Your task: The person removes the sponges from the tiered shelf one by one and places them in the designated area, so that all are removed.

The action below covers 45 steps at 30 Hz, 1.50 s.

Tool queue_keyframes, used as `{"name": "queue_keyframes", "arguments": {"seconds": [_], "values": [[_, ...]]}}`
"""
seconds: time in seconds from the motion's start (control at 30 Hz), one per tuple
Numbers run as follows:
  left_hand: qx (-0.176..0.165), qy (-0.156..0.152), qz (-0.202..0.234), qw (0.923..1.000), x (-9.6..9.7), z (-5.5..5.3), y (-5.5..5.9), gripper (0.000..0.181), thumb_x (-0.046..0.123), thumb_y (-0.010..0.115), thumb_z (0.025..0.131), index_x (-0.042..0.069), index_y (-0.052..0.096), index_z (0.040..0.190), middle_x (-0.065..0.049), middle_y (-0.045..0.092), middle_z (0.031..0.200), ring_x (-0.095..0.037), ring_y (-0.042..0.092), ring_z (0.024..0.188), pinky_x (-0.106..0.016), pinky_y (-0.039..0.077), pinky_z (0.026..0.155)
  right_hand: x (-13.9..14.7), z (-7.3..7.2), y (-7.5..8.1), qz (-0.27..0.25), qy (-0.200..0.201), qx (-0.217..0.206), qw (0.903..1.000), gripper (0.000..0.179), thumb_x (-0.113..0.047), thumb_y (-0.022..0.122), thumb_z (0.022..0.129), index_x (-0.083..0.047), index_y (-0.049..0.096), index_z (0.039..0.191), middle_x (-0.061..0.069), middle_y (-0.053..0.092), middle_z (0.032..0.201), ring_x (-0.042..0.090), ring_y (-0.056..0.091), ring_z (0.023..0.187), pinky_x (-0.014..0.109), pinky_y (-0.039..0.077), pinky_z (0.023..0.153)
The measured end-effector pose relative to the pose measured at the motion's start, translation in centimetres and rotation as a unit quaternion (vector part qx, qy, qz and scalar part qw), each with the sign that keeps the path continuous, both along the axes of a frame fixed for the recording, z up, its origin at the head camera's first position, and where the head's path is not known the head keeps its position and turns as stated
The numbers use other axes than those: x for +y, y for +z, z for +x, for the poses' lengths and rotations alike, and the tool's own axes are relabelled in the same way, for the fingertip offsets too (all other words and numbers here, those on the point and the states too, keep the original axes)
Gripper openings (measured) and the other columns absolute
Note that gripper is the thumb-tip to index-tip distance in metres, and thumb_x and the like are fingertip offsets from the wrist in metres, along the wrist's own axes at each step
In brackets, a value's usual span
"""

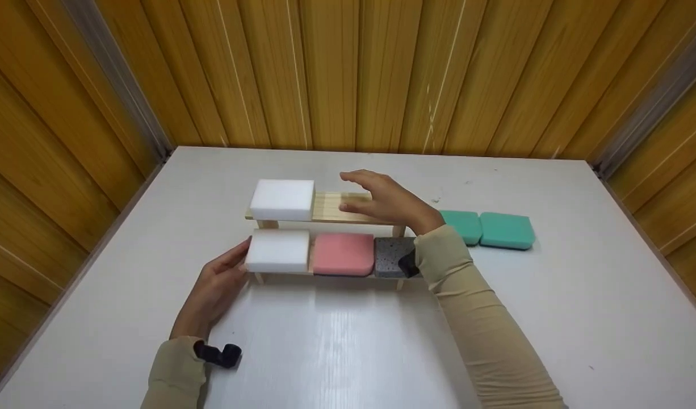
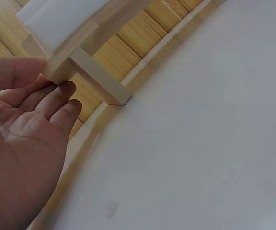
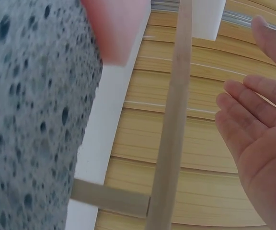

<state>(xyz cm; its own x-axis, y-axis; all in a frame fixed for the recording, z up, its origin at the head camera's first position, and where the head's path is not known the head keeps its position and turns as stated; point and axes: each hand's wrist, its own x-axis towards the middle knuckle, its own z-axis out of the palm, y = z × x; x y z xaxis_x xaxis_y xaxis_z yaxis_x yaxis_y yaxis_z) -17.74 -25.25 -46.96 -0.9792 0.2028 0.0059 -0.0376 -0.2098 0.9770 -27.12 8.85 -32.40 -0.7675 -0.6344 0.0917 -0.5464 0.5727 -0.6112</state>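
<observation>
A small two-tier wooden rack [image 1: 328, 207] stands on the white table. My left hand [image 1: 218, 282] grips the left end of its lower tier, thumb [image 2: 20, 72] and fingers at the board's edge by a wooden leg [image 2: 102, 79]. Along that tier sit a white sponge [image 1: 277, 250], a pink sponge [image 1: 343, 253] with a dark underside, and a grey pitted block [image 1: 389, 257], partly behind my right wrist. Another white sponge [image 1: 284, 199] lies on the upper tier's left end. Over the bare wood to its right hovers my right hand [image 1: 392, 199], thumb and fingers apart, holding nothing.
Two green sponges [image 1: 506, 230] with dark undersides lie side by side on the table right of the rack, one partly hidden by my right arm. Wood-patterned panels [image 1: 331, 74] enclose the table [image 1: 598, 318] at the back and sides. Black straps circle both wrists.
</observation>
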Motion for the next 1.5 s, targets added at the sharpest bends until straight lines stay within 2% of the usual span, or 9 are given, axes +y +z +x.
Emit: {"name": "queue_keyframes", "arguments": {"seconds": [0.17,0.77,0.93,1.33,1.5], "values": [[0.011,-0.005,0.003,0.9999,0.0,0.1,0.0,0.06,0.002,0.053,0.094,0.0,0.028,0.149,-0.009,0.021,0.16,-0.024,0.018,0.148,-0.018,0.035,0.109,-0.8,-0.1,-0.1,-0.003,0.002,-0.001,1.0,0.066,-0.035,0.062,0.093,-0.009,0.037,0.148,0.008,0.037,0.153,0.024,0.029,0.144,0.04,0.028,0.119],[-0.014,0.008,-0.01,0.9998,-0.3,0.3,0.0,0.062,0.005,0.055,0.094,0.004,0.028,0.151,-0.005,0.022,0.16,-0.022,0.021,0.147,-0.018,0.037,0.108,-4.3,-0.1,0.0,0.0,0.01,-0.014,0.9999,0.075,-0.038,0.066,0.09,-0.01,0.031,0.151,0.008,0.03,0.156,0.022,0.025,0.146,0.038,0.026,0.119],[-0.008,0.005,-0.015,0.9998,-0.2,0.2,0.1,0.061,0.005,0.054,0.095,0.004,0.029,0.15,-0.005,0.022,0.16,-0.022,0.02,0.148,-0.018,0.036,0.108,-5.1,-0.1,0.1,0.01,0.014,-0.025,0.9995,0.08,-0.038,0.068,0.088,-0.009,0.028,0.152,0.008,0.027,0.158,0.022,0.022,0.147,0.038,0.024,0.121],[-0.009,0.009,-0.011,0.9999,0.1,0.1,0.2,0.06,0.005,0.055,0.095,0.004,0.03,0.15,-0.005,0.024,0.16,-0.021,0.02,0.148,-0.016,0.036,0.108,-6.9,-0.4,-0.6,0.015,0.019,-0.024,0.9994,0.083,-0.033,0.071,0.087,-0.005,0.027,0.151,0.011,0.028,0.157,0.022,0.027,0.145,0.034,0.026,0.12],[-0.004,0.009,-0.023,0.9997,0.1,0.1,0.1,0.059,0.005,0.055,0.095,0.005,0.031,0.149,-0.004,0.025,0.16,-0.02,0.02,0.148,-0.016,0.035,0.108,-7.2,-0.5,-1.0,0.015,0.018,-0.029,0.9993,0.083,-0.033,0.071,0.087,-0.004,0.027,0.151,0.011,0.027,0.157,0.022,0.027,0.145,0.034,0.025,0.12]]}}
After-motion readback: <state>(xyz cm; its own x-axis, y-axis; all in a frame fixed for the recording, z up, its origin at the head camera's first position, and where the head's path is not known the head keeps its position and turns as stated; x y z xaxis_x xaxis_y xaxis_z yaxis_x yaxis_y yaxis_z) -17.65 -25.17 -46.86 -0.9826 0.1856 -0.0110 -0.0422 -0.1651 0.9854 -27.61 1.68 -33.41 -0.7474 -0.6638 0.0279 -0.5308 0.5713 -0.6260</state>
